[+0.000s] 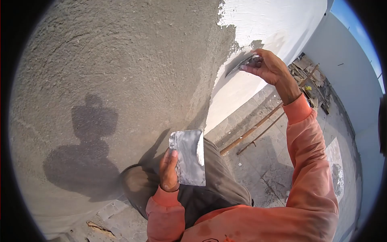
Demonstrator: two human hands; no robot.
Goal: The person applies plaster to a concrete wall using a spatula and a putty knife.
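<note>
A person's right hand (270, 68), grip clamped on a blade (241, 65), is pressing it to the wall (121, 60) at the white coat (266, 20) edge, far right, while the left hand (168, 171) is clasping a smeared plate (189, 159) nearer.

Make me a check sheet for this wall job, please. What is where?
Surface: rough grey wall, with a white coat on its right part.
Job's things: flat metal plate with some white paste on it; thin blade at the edge of the white coat.
Clutter: two long wooden poles lying on the ground; a scrap wood heap further off.
Hands: left hand holds the metal plate; right hand holds the blade up at the wall.
Cables: nothing seen.
Surroundings: paved ground, white far wall, the person's shadow on the grey wall.
</note>
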